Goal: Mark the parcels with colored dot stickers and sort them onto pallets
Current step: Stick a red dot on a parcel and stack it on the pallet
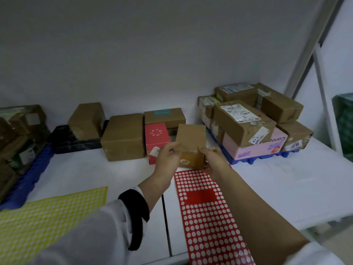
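White tabletop [286, 188] is running back to a plain wall, and above it both hands are holding a small brown parcel [191, 144]. The left hand [168, 155] is gripping its left edge and the right hand [214, 157] its right edge, just over the far end of the red sticker sheet [206, 217]. To do this step well, I judge, the person should be turning the parcel to find a bare, flat face, steadying it with one hand while the other is peeling a dot, and pressing the dot down clear of tape. Whether a dot is already sitting on it is hard to tell; a pale mark on its near face is blurring out. The yellow sticker sheet [47, 217] and left pallet [28, 180] are being cut off at the frame's edge, and the right pallet [254, 160] is mostly hiding under stacked parcels [242, 121].
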